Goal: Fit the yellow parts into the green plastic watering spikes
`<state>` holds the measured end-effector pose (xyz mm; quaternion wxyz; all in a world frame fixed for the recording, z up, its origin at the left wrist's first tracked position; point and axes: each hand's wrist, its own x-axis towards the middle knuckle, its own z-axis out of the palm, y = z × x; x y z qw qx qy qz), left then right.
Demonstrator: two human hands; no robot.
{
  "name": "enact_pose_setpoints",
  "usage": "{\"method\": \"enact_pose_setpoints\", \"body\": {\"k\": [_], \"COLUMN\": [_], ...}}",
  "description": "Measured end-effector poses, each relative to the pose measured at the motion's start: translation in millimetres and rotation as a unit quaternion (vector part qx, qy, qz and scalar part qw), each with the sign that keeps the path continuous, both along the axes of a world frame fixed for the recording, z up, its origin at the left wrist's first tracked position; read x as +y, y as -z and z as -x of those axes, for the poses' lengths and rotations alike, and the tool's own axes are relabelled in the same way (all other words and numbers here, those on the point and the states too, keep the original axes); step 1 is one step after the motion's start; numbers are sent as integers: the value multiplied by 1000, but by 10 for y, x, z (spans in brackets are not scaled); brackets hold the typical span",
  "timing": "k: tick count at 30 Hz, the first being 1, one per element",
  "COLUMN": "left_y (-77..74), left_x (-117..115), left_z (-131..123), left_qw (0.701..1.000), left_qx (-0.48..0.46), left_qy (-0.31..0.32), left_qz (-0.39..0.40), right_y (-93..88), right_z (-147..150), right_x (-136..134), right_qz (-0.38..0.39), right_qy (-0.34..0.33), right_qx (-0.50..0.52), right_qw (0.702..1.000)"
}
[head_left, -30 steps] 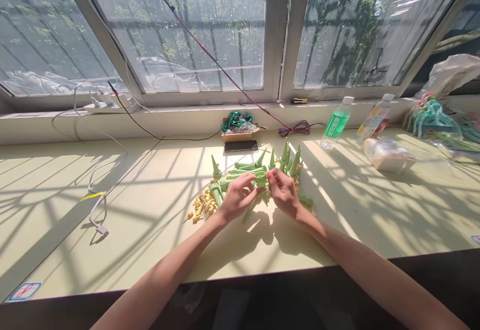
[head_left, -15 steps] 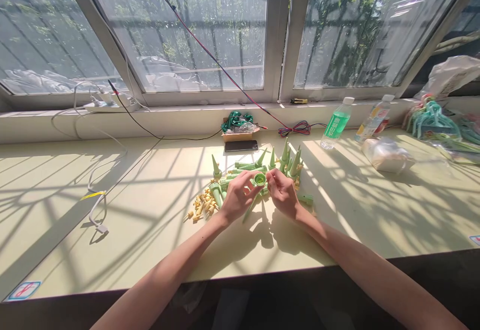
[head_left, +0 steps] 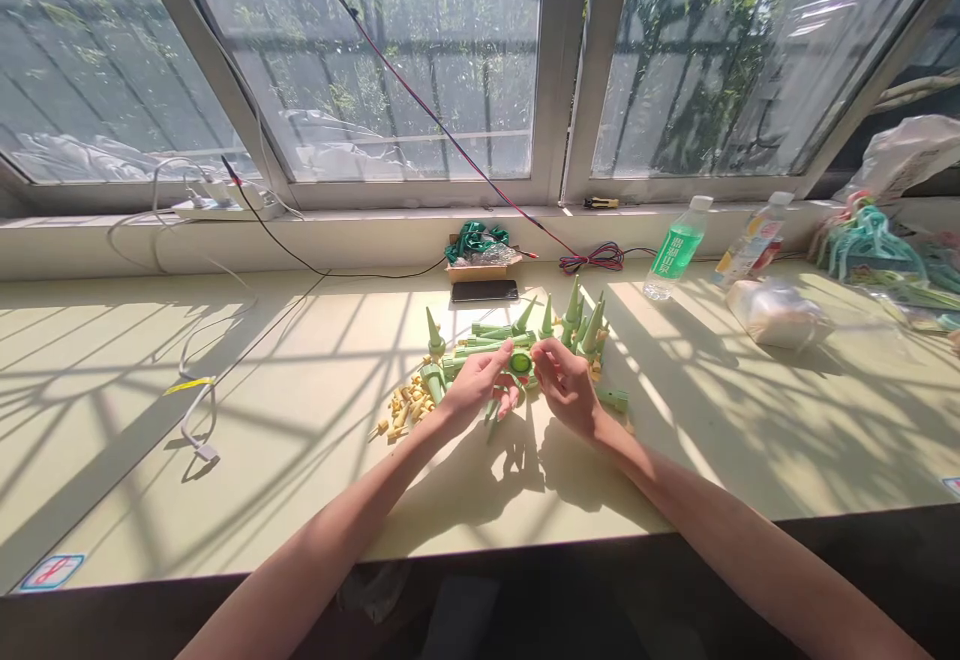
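My left hand grips a green plastic cone spike whose round open end faces me. My right hand is closed in a pinch right beside that open end; what its fingertips hold is too small to make out. Behind both hands lies a pile of green cone spikes, several standing point up. A heap of small yellow pieces lies just left of my left hand.
A phone and a small cardboard box sit behind the pile. Two bottles stand at the right by a clear bag. White cables trail across the left of the pale table.
The green spike has been turned and raised so its open end faces me. Both hands have shifted slightly up and away, staying close together.
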<state>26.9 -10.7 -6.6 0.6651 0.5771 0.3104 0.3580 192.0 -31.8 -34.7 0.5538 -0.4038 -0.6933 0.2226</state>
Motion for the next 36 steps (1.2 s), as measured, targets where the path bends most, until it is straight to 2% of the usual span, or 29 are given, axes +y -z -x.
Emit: {"method": "enact_pose_setpoints", "body": {"k": [6, 11, 16, 23, 27, 31, 36], "left_y": [26, 10, 1, 6, 64, 93, 103], "left_x": [2, -12, -23, -35, -26, -25, -25], "left_z": [29, 41, 44, 40, 45, 51, 45], "left_qw": [1000, 999, 997, 980, 964, 936, 919], "left_qx": [-18, -15, 18, 47, 47, 89, 119], "left_qy": [17, 21, 3, -18, -34, -64, -103], "left_qz": [17, -20, -81, -191, -259, -334, -362], "right_y": [-45, -65, -50, -33, -56, -70, -51], "right_z": [19, 24, 11, 12, 14, 19, 29], "right_x": [-21, -28, -6, 8, 3, 2, 13], "right_qz": [5, 5, 9, -5, -6, 3, 19], "right_qy": [-1, 11, 32, 23, 32, 49, 46], "right_qx": [5, 5, 1, 18, 14, 13, 31], "right_qw": [1000, 1000, 999, 1000, 999, 999, 998]}}
